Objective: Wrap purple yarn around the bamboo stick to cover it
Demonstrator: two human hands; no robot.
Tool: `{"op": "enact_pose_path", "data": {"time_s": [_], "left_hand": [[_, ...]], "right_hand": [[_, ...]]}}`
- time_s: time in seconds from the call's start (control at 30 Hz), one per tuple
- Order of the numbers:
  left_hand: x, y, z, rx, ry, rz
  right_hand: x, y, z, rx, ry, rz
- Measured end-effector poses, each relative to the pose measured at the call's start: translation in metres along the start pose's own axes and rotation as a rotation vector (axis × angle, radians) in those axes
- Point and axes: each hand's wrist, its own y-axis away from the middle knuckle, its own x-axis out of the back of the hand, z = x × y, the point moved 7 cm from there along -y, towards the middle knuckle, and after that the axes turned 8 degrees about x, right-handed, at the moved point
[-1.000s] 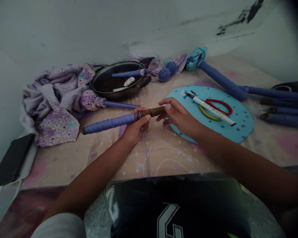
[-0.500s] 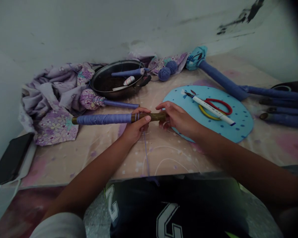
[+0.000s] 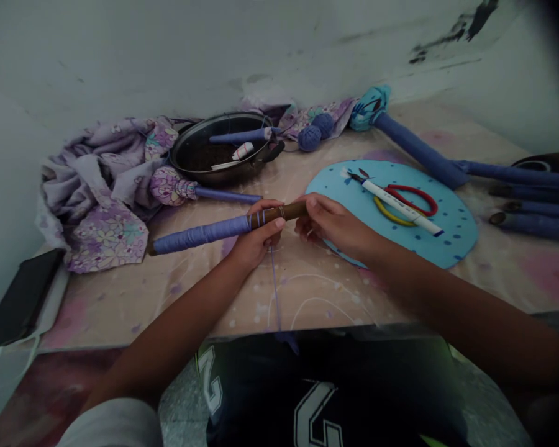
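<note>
A brown wooden stick [image 3: 202, 234], its left part wrapped closely in purple-blue yarn, is held between my two hands above the table. My left hand [image 3: 257, 239] is closed around its middle, thumb on top. The fingers of my right hand [image 3: 328, 217] pinch the bare right end. A few loose turns of yarn cross the bare wood beside my left thumb. From under my left hand a strand of yarn [image 3: 276, 285] runs down over the table edge to a small purple bundle [image 3: 287, 340] at my lap.
Behind my hands stands a black pan [image 3: 200, 167] holding a wrapped stick. Yarn balls [image 3: 309, 138] lie right of it, floral cloth [image 3: 107, 242] left. A blue dotted mat [image 3: 451, 242] carries a marker [image 3: 400, 208] and red-and-yellow-handled pliers [image 3: 423, 197]. Several wrapped sticks [image 3: 540, 221] lie far right; a phone [image 3: 23, 298], left.
The stick has tilted: its wrapped left end dropped and its right end rose slightly. Its bare part seems turned, with the loose yarn turns shifted. Both hands keep hold of it.
</note>
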Motion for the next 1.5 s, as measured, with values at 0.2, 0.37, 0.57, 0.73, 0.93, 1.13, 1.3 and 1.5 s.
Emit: {"op": "enact_pose_path", "data": {"time_s": [0.2,0.37,0.57,0.73,0.93,1.13,1.3,1.5], "left_hand": [[-0.003,0.001,-0.002,0.052,0.025,-0.022],[-0.003,0.000,-0.002,0.080,0.045,-0.039],[-0.001,-0.001,-0.006,0.080,-0.003,-0.050],[-0.002,-0.002,-0.006,0.093,0.022,-0.096],[-0.003,-0.001,-0.006,0.115,0.006,-0.092],[-0.002,-0.003,-0.006,0.078,-0.007,-0.117],[-0.001,-0.004,-0.006,0.044,-0.051,-0.128],[-0.003,-0.003,-0.006,0.015,-0.093,-0.138]], "right_hand": [[0.001,-0.004,-0.003,0.110,-0.042,0.019],[-0.004,-0.003,0.002,0.016,-0.133,-0.064],[-0.001,-0.002,0.009,-0.035,-0.050,-0.042],[-0.001,-0.001,0.000,0.123,-0.032,-0.062],[-0.001,0.001,0.013,-0.151,-0.092,-0.019],[0.006,-0.004,-0.001,0.087,-0.016,0.025],[0.004,0.000,0.003,-0.048,-0.094,0.032],[0.003,-0.001,-0.003,0.030,-0.049,0.007]]}}
